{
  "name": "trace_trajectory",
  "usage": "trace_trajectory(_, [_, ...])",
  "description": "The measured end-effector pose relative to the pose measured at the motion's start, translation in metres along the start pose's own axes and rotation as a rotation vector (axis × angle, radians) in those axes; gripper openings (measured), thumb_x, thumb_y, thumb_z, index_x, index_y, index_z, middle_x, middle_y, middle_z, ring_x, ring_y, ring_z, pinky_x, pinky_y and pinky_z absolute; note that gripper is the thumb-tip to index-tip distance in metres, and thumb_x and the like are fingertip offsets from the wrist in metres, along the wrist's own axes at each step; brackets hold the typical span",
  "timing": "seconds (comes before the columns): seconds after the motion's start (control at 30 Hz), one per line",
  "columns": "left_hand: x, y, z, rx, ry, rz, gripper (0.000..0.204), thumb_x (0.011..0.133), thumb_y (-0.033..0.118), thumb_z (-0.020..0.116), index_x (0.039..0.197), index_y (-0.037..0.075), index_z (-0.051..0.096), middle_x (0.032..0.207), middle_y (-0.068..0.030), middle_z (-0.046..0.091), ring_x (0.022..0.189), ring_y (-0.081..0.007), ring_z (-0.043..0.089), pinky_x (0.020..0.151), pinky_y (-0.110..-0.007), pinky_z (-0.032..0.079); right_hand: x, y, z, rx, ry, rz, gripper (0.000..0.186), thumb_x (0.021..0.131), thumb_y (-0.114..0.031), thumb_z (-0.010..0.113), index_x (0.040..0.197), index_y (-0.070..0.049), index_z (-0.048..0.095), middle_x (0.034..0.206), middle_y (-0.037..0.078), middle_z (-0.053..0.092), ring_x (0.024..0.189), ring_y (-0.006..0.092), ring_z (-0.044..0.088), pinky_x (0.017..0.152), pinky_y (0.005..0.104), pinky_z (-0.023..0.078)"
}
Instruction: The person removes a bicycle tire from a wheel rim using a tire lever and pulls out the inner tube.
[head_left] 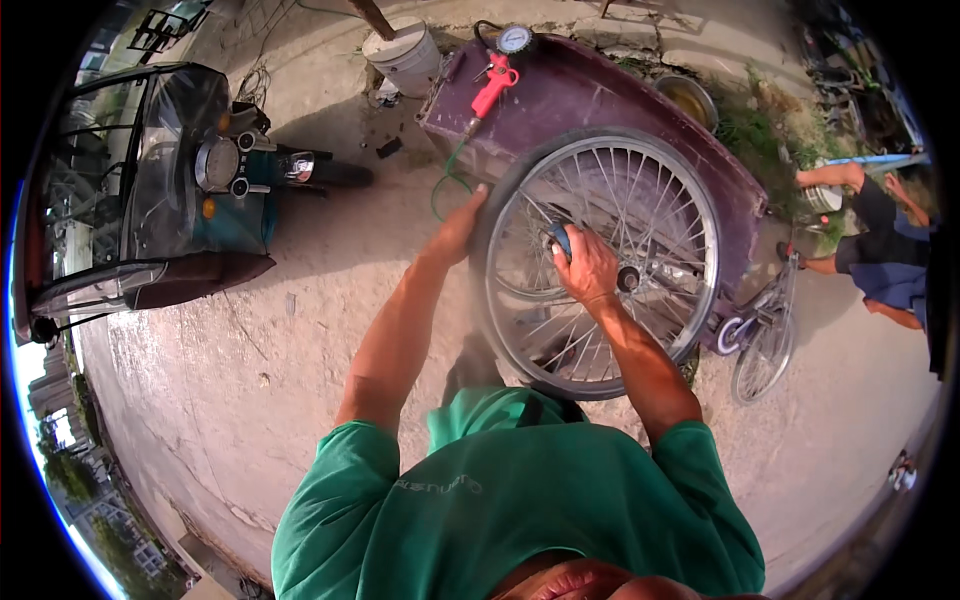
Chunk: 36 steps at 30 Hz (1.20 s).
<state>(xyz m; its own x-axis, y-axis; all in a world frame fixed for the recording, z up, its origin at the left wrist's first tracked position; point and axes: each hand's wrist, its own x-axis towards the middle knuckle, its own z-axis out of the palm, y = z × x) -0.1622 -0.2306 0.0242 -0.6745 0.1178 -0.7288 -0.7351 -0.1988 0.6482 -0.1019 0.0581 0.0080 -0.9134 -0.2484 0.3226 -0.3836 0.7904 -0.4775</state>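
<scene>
A spoked wheel (716,250) with a grey tyre stands in front of me against a purple metal box. At the tyre's left side, my left hand (463,222) grips the rubber, its fingers partly hidden. My right hand (588,266) is closed around a small tool with a blue handle (561,240), among the spokes and left of the hub (628,279). The tool's working end is hard to make out against the spokes.
On the purple box (590,75) lies a red tyre inflator (495,85) with a round gauge and green hose. A white bucket (405,58) stands behind it. At left is a three-wheeled vehicle (205,165). A person (880,235) sits at right, near a smaller wheel (765,360).
</scene>
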Motion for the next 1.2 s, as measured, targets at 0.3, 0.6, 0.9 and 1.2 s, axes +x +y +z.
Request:
trace_trajectory(0.3, [0.005, -0.021, -0.034, -0.204, -0.525, -0.196, 0.077, 0.110, 0.066, 0.051, 0.152, 0.003, 0.058, 0.143, -0.0208, 0.068, 0.131, -0.0382, 0.067, 0.115, -0.055, 0.052, -0.015, -0.001, -0.003, -0.018, -0.084, -0.081, 0.041, 0.092, -0.031, 0.074, 0.128, -0.011, 0.067, 0.108, 0.011, 0.075, 0.099, 0.0343, 0.073, 0.086, 0.0466, 0.060])
trace_trajectory(0.6, [-0.026, -0.051, -0.024, -0.389, -0.405, -0.289, 0.066, 0.108, 0.060, 0.062, 0.140, 0.001, 0.064, 0.122, -0.0196, 0.075, 0.114, -0.0355, 0.073, 0.107, -0.051, 0.058, -0.030, 0.005, -0.002, -0.118, -0.144, -0.146, 0.040, 0.089, -0.030, 0.075, 0.124, -0.012, 0.069, 0.105, 0.009, 0.073, 0.097, 0.0297, 0.074, 0.082, 0.0418, 0.061])
trace_trajectory(0.9, [-0.027, -0.035, -0.005, -0.339, -0.167, -0.258, 0.056, 0.109, 0.055, 0.065, 0.126, 0.002, 0.071, 0.103, -0.0154, 0.077, 0.094, -0.0305, 0.076, 0.087, -0.045, 0.064, 0.036, -0.028, -0.085, -0.002, -0.405, -0.081, 0.037, 0.094, -0.024, 0.076, 0.126, -0.007, 0.066, 0.103, 0.017, 0.075, 0.092, 0.0401, 0.073, 0.081, 0.0515, 0.057])
trace_trajectory(1.2, [-0.025, -0.044, -0.008, -0.337, -0.192, -0.226, 0.054, 0.106, 0.053, 0.070, 0.124, 0.002, 0.072, 0.102, -0.0149, 0.078, 0.092, -0.0290, 0.077, 0.084, -0.044, 0.065, 0.107, -0.024, -0.229, -0.211, -0.726, 0.277, 0.027, 0.097, -0.023, 0.072, 0.118, -0.007, 0.067, 0.088, 0.020, 0.074, 0.084, 0.0449, 0.072, 0.078, 0.0542, 0.054])
